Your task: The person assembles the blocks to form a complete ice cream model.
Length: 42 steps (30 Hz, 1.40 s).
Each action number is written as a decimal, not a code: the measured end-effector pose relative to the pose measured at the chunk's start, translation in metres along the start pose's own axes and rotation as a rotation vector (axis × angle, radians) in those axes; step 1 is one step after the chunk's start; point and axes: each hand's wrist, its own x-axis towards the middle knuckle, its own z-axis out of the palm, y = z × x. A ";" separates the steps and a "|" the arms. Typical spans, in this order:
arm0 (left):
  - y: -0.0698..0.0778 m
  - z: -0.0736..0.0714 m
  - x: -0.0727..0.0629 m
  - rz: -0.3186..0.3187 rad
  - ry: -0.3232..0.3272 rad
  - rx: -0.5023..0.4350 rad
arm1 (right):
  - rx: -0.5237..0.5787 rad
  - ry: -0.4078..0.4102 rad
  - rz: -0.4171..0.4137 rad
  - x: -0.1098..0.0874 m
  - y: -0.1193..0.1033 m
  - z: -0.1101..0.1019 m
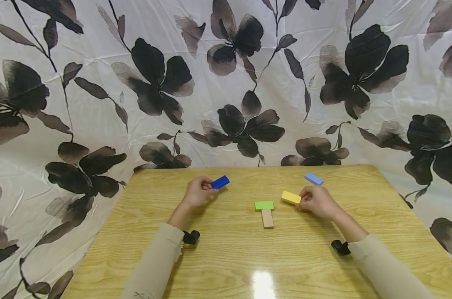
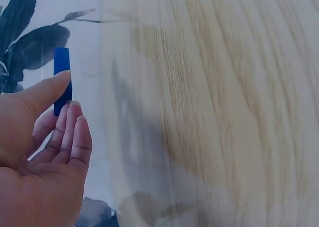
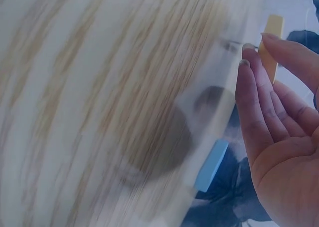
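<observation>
My left hand (image 1: 199, 192) pinches a dark blue block (image 1: 220, 182) between thumb and fingers, left of centre toward the back of the table. The left wrist view shows the thumb lying across this blue block (image 2: 62, 77). On the other side, my right hand (image 1: 318, 202) pinches a yellow block (image 1: 291, 197) by its right end. Between the hands, a green block (image 1: 264, 206) lies crosswise at the far end of a tan wooden block (image 1: 267, 219), the two forming a T. Just beyond the right hand lies a light blue block (image 1: 313, 178).
The wood-grain table (image 1: 226, 257) ends at a back edge against a hanging floral cloth (image 1: 203, 99). Black wrist cameras sit at the left wrist (image 1: 191, 237) and the right wrist (image 1: 340, 247). A bright reflection shows at the table's front.
</observation>
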 end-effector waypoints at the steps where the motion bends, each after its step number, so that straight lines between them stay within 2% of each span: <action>1: 0.001 0.001 0.000 0.003 -0.002 0.000 | 0.002 -0.001 -0.006 0.001 -0.001 0.001; 7: 0.006 0.010 0.001 0.032 -0.011 -0.011 | -0.006 0.002 -0.038 0.009 -0.003 0.009; 22: 0.020 0.034 0.007 0.096 -0.111 -0.048 | -0.019 -0.063 -0.089 0.035 -0.006 0.025; 29: 0.027 0.045 0.011 0.110 -0.126 -0.071 | -0.024 -0.082 -0.126 0.043 -0.013 0.031; 42: 0.041 0.060 0.019 0.126 -0.149 -0.034 | -0.054 -0.155 -0.153 0.055 -0.015 0.035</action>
